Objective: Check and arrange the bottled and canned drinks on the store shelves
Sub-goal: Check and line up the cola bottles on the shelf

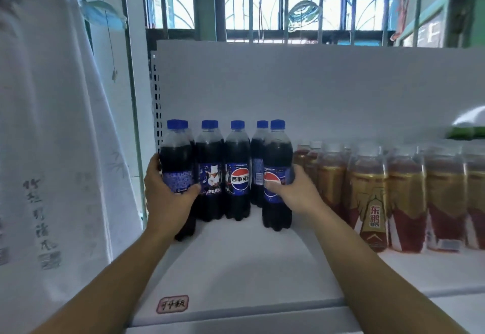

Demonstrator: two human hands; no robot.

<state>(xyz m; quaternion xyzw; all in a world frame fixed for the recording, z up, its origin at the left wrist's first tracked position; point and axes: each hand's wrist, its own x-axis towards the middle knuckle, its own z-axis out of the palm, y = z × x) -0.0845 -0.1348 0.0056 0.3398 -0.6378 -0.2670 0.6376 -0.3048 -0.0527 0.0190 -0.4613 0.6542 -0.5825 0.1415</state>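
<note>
Several blue-capped Pepsi bottles stand on a white shelf (pixel 236 255). My left hand (pixel 168 197) grips the leftmost Pepsi bottle (pixel 176 160) around its label, at the shelf's left end. My right hand (pixel 294 191) grips the rightmost front Pepsi bottle (pixel 277 155) around its label. Between them stand two more Pepsi bottles (pixel 237 170), and another one (pixel 258 165) stands behind the right-hand bottle. To the right, a row of gold-and-red energy drink bottles (pixel 372 202) fills the shelf.
A white back panel (pixel 315 84) rises behind the bottles. A perforated upright (pixel 156 102) bounds the shelf on the left. White cloth with printed characters (pixel 52 149) hangs at far left. A small red-bordered label (pixel 172 304) sits on the shelf front. Window bars are above.
</note>
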